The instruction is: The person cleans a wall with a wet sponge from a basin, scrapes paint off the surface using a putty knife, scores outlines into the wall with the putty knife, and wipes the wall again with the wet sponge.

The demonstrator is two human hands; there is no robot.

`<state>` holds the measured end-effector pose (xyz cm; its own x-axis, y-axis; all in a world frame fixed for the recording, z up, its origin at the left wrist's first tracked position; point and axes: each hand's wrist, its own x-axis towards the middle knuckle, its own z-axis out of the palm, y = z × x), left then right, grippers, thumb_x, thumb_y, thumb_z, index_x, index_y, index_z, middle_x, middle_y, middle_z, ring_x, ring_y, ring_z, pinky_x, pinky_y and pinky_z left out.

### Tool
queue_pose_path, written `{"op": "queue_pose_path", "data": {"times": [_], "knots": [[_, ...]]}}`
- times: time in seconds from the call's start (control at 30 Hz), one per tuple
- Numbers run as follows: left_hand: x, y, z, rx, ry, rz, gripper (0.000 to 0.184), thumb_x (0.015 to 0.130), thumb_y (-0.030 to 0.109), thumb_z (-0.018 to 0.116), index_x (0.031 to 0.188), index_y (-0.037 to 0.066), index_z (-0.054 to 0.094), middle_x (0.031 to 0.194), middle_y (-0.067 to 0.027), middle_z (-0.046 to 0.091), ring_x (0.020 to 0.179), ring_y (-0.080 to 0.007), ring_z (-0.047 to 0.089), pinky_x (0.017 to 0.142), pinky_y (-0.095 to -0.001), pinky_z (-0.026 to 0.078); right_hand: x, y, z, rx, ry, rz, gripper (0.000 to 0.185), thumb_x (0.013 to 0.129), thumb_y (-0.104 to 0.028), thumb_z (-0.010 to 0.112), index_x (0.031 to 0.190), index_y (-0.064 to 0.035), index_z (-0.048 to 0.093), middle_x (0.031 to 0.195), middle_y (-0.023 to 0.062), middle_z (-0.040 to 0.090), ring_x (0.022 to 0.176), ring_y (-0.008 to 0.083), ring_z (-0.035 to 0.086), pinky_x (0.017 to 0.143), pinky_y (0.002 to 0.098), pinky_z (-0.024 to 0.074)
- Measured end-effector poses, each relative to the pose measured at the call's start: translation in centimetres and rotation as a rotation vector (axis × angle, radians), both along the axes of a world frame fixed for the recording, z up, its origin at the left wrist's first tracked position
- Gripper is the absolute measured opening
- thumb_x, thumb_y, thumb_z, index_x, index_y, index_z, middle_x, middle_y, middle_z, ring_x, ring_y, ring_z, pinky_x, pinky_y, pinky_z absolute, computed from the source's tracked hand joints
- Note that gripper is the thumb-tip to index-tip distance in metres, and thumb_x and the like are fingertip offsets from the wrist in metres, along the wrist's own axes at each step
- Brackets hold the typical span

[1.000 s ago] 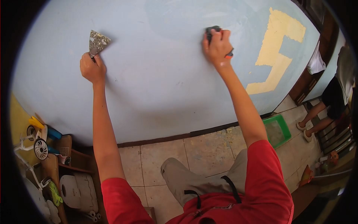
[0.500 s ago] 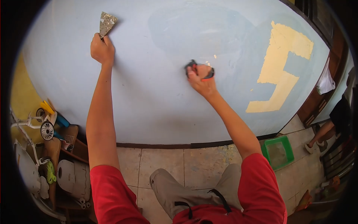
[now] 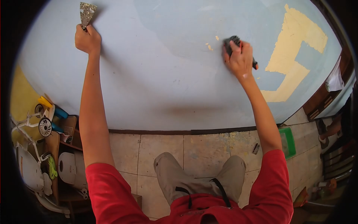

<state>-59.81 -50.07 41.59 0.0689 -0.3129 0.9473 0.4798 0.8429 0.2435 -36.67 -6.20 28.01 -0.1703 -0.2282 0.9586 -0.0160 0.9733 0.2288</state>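
Note:
My left hand (image 3: 88,39) is closed around the handle of a putty knife (image 3: 87,12), its speckled, paint-crusted blade pointing up close to the pale blue wall (image 3: 160,74). Further right, my right hand (image 3: 240,59) grips a black hand tool with orange-red trim (image 3: 233,41) against the wall. Blur and my fingers hide its exact kind. Small cream bare spots (image 3: 209,47) lie just left of that tool. To its right spreads a large angular cream patch (image 3: 292,48) where the blue coat is gone.
A green tray (image 3: 292,143) sits on the tiled floor (image 3: 160,145), with a small dark object (image 3: 256,148) nearby. At left are shelves (image 3: 52,149) and a white-framed wheeled item (image 3: 45,127). A white cloth (image 3: 335,79) hangs at right, near another person's leg (image 3: 330,128).
My right hand and its tool have moved right and up across the wall. The left hand and putty knife appear further up and left. The view has shifted slightly.

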Motion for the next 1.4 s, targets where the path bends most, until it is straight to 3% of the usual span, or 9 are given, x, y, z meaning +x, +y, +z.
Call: {"op": "queue_pose_path", "data": {"times": [0.03,0.23,0.37,0.53,0.6,0.77,0.9,1.2,1.4], "knots": [[-0.3,0.0,0.1,-0.017,0.004,0.039,0.021,0.087,0.025,0.060,0.078,0.006,0.055,0.067,-0.0069,0.061,0.065,-0.0306,0.059,0.058,-0.0447,0.044,-1.1,0.7,3.6,0.055,0.314,0.041,0.023,0.078,-0.014,0.076,0.097,-0.0100,0.064,0.100,0.0098,0.057,0.083,0.0272,0.055,0.069,0.0402,0.0430],[-0.3,0.1,0.7,0.004,0.014,-0.007,0.021,0.086,0.025,0.059,0.079,0.005,0.056,0.067,-0.0072,0.061,0.065,-0.0308,0.059,0.059,-0.0443,0.044,-5.3,-9.1,17.4,0.116,0.468,0.186,0.041,0.081,-0.007,0.067,0.120,-0.0011,0.056,0.114,0.0205,0.054,0.093,0.0372,0.055,0.088,0.0455,0.0451],[0.0,-0.2,0.4,0.038,-0.032,-0.075,0.023,0.083,0.025,0.060,0.075,0.004,0.057,0.065,-0.0089,0.062,0.061,-0.0328,0.060,0.059,-0.0448,0.045,-8.7,-12.3,6.1,0.389,0.122,0.459,0.035,0.077,-0.006,0.071,0.111,-0.0092,0.063,0.111,0.0108,0.058,0.104,0.0272,0.059,0.077,0.0410,0.0490],[-5.2,-2.8,0.9,-0.046,0.073,0.081,0.030,0.086,0.032,0.061,0.075,0.004,0.058,0.063,-0.0135,0.060,0.058,-0.0349,0.059,0.059,-0.0471,0.046,-0.2,-7.3,-17.0,0.361,-0.358,0.220,0.027,0.078,-0.008,0.067,0.104,-0.0133,0.060,0.109,0.0078,0.057,0.103,0.0273,0.060,0.078,0.0381,0.0523],[-4.2,-2.3,1.3,-0.053,0.082,0.011,0.029,0.087,0.031,0.058,0.081,0.002,0.058,0.068,-0.0180,0.062,0.062,-0.0370,0.059,0.061,-0.0483,0.047,6.8,-3.2,-26.7,-0.090,-0.745,0.019,0.021,0.079,-0.010,0.067,0.098,-0.0140,0.059,0.110,0.0073,0.055,0.105,0.0284,0.060,0.077,0.0403,0.0537],[-3.2,-1.2,2.2,-0.063,0.119,-0.047,0.028,0.091,0.026,0.053,0.092,-0.002,0.057,0.078,-0.0265,0.064,0.069,-0.0412,0.061,0.066,-0.0504,0.048,30.8,14.3,-44.8,-1.126,-0.452,-0.665,0.041,0.077,-0.013,0.070,0.116,-0.0067,0.059,0.129,0.0153,0.051,0.106,0.0390,0.060,0.086,0.0463,0.0526],[-2.9,-2.1,3.1,-0.064,0.169,0.035,0.022,0.092,0.019,0.052,0.091,-0.002,0.059,0.081,-0.0256,0.065,0.069,-0.0409,0.061,0.067,-0.0497,0.049,43.5,22.8,-49.7,-1.363,-0.698,-1.132,0.066,0.081,-0.026,0.066,0.139,-0.0032,0.046,0.142,0.0231,0.042,0.123,0.0421,0.052,0.099,0.0461,0.0468],[-2.8,-2.2,3.5,-0.079,0.185,0.068,0.024,0.092,0.021,0.052,0.093,-0.001,0.061,0.084,-0.0258,0.066,0.074,-0.0405,0.062,0.070,-0.0498,0.050,46.6,29.9,-56.5,-1.436,-1.164,-1.009,0.084,0.069,-0.033,0.068,0.145,-0.0096,0.043,0.139,0.0230,0.046,0.127,0.0406,0.051,0.105,0.0425,0.0450],[-2.3,-1.8,3.1,-0.093,0.184,0.019,0.023,0.092,0.021,0.052,0.091,0.000,0.061,0.086,-0.0251,0.067,0.074,-0.0389,0.062,0.070,-0.0494,0.050,44.4,27.5,-52.3,-1.569,-1.176,-0.875,0.072,0.072,-0.029,0.067,0.137,-0.0048,0.048,0.132,0.0249,0.052,0.119,0.0436,0.056,0.099,0.0431,0.0482]]}}
